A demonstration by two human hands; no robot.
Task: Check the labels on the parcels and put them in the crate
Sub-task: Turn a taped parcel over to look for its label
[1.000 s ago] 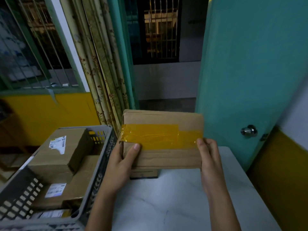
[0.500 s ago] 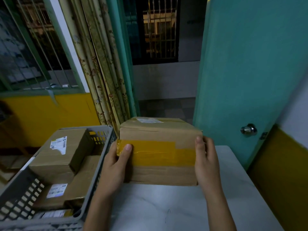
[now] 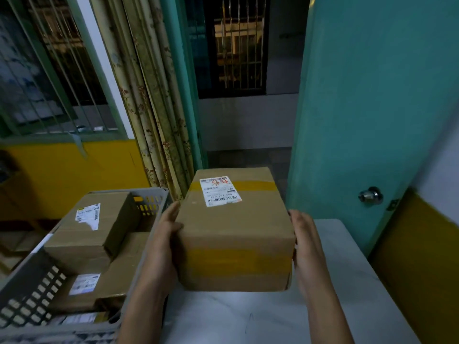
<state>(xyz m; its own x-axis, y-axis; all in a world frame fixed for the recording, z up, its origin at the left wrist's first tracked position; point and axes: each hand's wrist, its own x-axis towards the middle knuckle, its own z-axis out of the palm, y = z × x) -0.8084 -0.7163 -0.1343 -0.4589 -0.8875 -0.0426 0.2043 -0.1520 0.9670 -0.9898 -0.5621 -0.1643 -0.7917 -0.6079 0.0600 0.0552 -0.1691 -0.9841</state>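
Now the box point(image 3: 236, 234) is held above the table point(image 3: 335, 306) betw. left hand point(image 3: 162, 247) & right hand point(image 3: 306, 249), palms pressed flat on its sides, label point(image 3: 218, 191) up. Label check seems underway; next, box is to be carried left into the crate point(image 3: 82, 330), w/ room beside the boxes already inside.

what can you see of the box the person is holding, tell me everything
The held box is a brown cardboard parcel, closed, with yellow tape running across its top and down the near side. A white shipping label with a barcode and red handwriting sits on the top face, toward the far left corner. The left hand and right hand press its two sides. It is level above the white table, right of the grey crate.
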